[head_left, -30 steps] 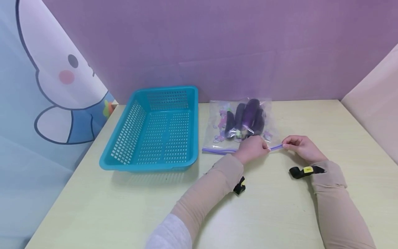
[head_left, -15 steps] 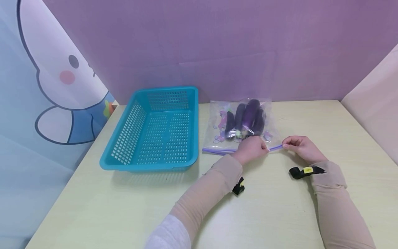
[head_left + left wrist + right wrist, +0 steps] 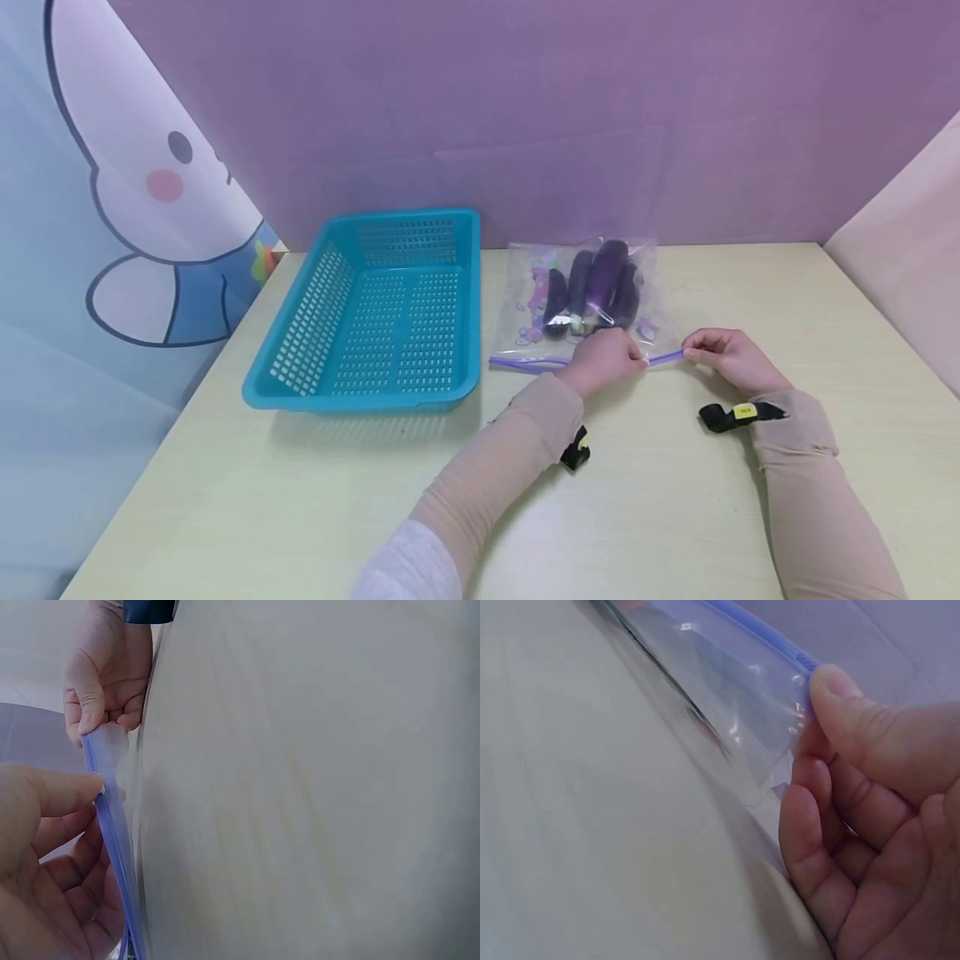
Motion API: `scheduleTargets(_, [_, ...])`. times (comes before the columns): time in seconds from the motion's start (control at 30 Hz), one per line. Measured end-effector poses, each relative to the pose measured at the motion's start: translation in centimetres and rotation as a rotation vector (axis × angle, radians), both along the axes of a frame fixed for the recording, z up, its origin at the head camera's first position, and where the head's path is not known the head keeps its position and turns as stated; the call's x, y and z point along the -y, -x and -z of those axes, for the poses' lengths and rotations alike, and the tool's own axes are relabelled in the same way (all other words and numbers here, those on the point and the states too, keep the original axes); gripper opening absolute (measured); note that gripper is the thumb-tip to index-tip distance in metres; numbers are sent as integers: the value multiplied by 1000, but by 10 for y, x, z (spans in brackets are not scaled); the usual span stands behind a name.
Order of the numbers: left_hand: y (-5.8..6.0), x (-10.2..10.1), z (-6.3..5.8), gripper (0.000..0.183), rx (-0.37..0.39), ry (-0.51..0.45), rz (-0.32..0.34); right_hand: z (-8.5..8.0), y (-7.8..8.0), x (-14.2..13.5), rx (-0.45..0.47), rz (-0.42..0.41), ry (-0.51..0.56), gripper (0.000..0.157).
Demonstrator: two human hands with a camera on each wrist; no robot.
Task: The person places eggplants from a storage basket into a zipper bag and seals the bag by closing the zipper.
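Note:
A clear zip bag with printed purple figures lies flat at the back of the table, several eggplants inside it. Its purple zipper strip faces me. My left hand pinches a small white slider on that strip between thumb and fingers. At the strip's right end, my right hand holds the bag's corner between thumb and index finger. Between the two hands the strip is stretched taut, and in the right wrist view the zipper runs up to my thumb. My left hand hides part of the strip.
Left of the bag stands a blue plastic basket with perforated walls and nothing in it. A purple cloth backdrop rises behind the pale wooden table. A cartoon-printed cloth hangs at the left.
Both hands keep their grip on the zipper strip, almost still. The left forearm has shifted very slightly; the bag and basket look the same.

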State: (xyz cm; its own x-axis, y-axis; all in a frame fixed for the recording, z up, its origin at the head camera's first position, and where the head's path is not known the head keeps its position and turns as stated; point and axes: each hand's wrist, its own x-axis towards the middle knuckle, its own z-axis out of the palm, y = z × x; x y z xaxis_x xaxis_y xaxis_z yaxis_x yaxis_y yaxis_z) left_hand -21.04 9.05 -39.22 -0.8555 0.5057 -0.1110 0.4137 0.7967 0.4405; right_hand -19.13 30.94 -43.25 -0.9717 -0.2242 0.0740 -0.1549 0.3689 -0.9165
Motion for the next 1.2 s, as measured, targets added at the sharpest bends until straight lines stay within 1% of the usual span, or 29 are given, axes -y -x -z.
scheduleTargets(0.43, [0,4,2,14,4,-5,-2,1,0,0,-10,-1,-6,9])
scheduleTargets(0.63, [1,5,3,14,-3,-11,9,0,1,0,-22,-1,-8,9])
scheduleTargets(0.93, [2,9,1,15,-11,-12,31,2,3,-1,-13,0,8,8])
scheduleTargets(1.2, [1,13,1,14,-17,-44,48,3,4,-3,-25,9,-16,7])
